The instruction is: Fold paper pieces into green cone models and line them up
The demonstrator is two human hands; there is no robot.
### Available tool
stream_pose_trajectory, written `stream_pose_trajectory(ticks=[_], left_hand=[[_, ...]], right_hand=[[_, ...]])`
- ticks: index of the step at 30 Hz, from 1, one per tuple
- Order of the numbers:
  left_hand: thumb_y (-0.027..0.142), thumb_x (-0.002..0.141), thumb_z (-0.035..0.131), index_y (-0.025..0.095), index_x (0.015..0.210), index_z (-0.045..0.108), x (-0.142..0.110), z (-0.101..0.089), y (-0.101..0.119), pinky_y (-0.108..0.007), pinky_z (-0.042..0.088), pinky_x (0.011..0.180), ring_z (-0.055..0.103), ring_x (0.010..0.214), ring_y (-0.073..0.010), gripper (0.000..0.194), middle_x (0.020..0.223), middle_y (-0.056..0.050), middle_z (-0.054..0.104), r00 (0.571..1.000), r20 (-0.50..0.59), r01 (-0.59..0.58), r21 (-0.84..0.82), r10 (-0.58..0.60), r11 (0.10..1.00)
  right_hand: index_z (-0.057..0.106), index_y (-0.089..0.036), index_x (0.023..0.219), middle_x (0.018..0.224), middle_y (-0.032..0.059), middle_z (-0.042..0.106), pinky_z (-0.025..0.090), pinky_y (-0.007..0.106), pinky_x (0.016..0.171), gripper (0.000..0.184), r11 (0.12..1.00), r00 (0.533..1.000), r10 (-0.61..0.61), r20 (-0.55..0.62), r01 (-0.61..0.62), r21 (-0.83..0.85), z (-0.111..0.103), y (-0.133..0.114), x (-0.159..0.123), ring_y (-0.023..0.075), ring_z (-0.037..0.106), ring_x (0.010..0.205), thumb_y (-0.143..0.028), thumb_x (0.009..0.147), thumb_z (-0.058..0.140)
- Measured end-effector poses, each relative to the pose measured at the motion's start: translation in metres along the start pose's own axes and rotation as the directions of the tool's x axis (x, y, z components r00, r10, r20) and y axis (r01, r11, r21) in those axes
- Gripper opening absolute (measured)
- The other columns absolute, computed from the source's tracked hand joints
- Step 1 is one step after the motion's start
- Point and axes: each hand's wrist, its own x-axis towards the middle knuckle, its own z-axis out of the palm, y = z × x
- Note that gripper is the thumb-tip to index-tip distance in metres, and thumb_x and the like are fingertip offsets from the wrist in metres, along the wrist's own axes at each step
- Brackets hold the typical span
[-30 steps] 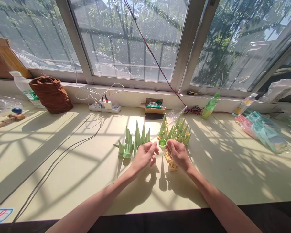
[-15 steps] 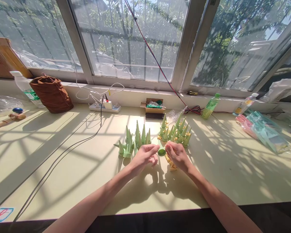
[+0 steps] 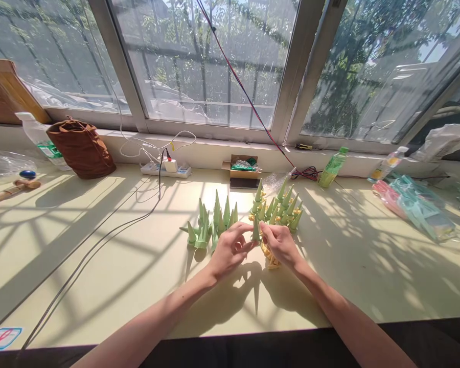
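A small green cone stands point-up in the air between my hands. My left hand grips it from the left, fingers at its side and thumb near its base. My right hand is closed in a pinch right beside the cone; what its fingertips hold is hidden. Behind my left hand several green cones stand in a group. Past my right hand is another cluster of green cones with yellow pieces among them. More yellow pieces lie just beneath my right hand.
An open cardboard box with green contents sits by the window. A power strip trails a black cable across the table to the left. Farther out are a brown pouch, a green bottle and plastic packets.
The green cone has turned from its open base facing me to standing point-up. My left fingers have shifted around it, while my right hand stays nearly in place.
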Motion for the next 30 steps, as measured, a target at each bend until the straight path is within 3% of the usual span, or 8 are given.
stream_pose_trajectory(ticks=[4,6,9,12,14,21,26,30], left_hand=[[0.040,0.089,0.057,0.020,0.113,0.057,0.0014,0.0025,0.0042,-0.022,0.050,0.052,0.054,0.056,-0.0070,0.031,0.114,-0.008,0.059,0.992,-0.099,0.084,0.028,-0.081,0.996],[0.048,0.090,0.054,0.018,0.102,0.057,0.0027,0.0035,0.0057,-0.020,0.046,0.045,0.053,0.051,-0.0075,0.032,0.098,-0.006,0.063,0.976,-0.121,0.176,-0.032,-0.179,0.984],[0.061,0.089,0.046,0.015,0.078,0.056,0.0049,0.0031,0.0056,-0.019,0.036,0.036,0.049,0.040,-0.0078,0.049,0.068,-0.002,0.060,0.949,0.004,0.311,-0.188,-0.316,0.931],[0.069,0.087,0.041,0.012,0.070,0.060,0.0066,0.0015,0.0032,-0.020,0.033,0.034,0.047,0.034,-0.0073,0.063,0.061,-0.004,0.061,0.902,0.174,0.431,-0.305,-0.395,0.849],[0.070,0.085,0.045,0.010,0.070,0.063,0.0070,0.0004,0.0016,-0.020,0.033,0.034,0.047,0.034,-0.0068,0.064,0.063,-0.007,0.063,0.882,0.225,0.469,-0.336,-0.414,0.817],[0.063,0.083,0.056,0.013,0.075,0.060,0.0053,-0.0036,-0.0007,-0.019,0.034,0.038,0.045,0.034,-0.0083,0.050,0.045,0.002,0.052,0.889,0.244,0.455,-0.363,-0.389,0.813],[0.055,0.080,0.066,0.016,0.081,0.054,0.0054,-0.0034,0.0014,-0.022,0.040,0.046,0.045,0.036,-0.0089,0.040,0.044,0.007,0.048,0.929,0.147,0.369,-0.285,-0.341,0.884],[0.047,0.078,0.070,0.018,0.102,0.056,0.0045,-0.0010,0.0006,-0.022,0.038,0.042,0.050,0.042,-0.0099,0.041,0.060,0.005,0.056,0.953,0.018,0.303,-0.142,-0.303,0.942]], right_hand=[[0.045,-0.019,0.057,0.046,-0.0027,0.041,0.028,0.023,0.041,0.055,0.997,0.997,0.060,-0.054,-0.057,0.052,0.0003,0.0042,0.0002,0.0100,0.037,0.042,-0.059,0.095,0.039],[0.045,-0.020,0.060,0.046,-0.0033,0.040,0.028,0.023,0.041,0.054,0.996,0.993,0.062,-0.100,-0.055,0.064,-0.0011,0.0068,0.0003,0.0104,0.037,0.042,-0.060,0.095,0.036],[0.045,-0.021,0.062,0.047,-0.0027,0.040,0.030,0.024,0.043,0.053,0.999,0.994,-0.011,-0.109,0.015,0.042,-0.0032,0.0082,-0.0004,0.0114,0.038,0.045,-0.060,0.095,0.034],[0.043,-0.020,0.061,0.051,-0.0033,0.038,0.028,0.025,0.045,0.050,0.990,0.990,-0.136,-0.026,0.135,-0.035,-0.0036,0.0063,-0.0021,0.0104,0.035,0.046,-0.055,0.096,0.036],[0.040,-0.020,0.060,0.052,-0.0045,0.034,0.027,0.025,0.047,0.048,0.978,0.982,-0.190,0.020,0.191,-0.083,-0.0033,0.0049,-0.0033,0.0093,0.032,0.047,-0.049,0.098,0.038],[0.042,-0.019,0.061,0.053,-0.0050,0.033,0.025,0.025,0.048,0.045,0.978,0.983,-0.178,0.051,0.183,-0.106,-0.0042,0.0064,-0.0044,0.0091,0.031,0.047,-0.044,0.099,0.038],[0.045,-0.018,0.060,0.051,-0.0037,0.039,0.028,0.024,0.048,0.048,0.982,0.986,-0.158,0.057,0.163,-0.094,-0.0038,0.0020,-0.0032,0.0096,0.036,0.047,-0.047,0.098,0.037],[0.044,-0.018,0.057,0.049,-0.0024,0.043,0.028,0.024,0.046,0.052,0.989,0.992,-0.114,0.052,0.118,-0.084,-0.0020,-0.0009,-0.0025,0.0100,0.038,0.045,-0.049,0.098,0.036]])
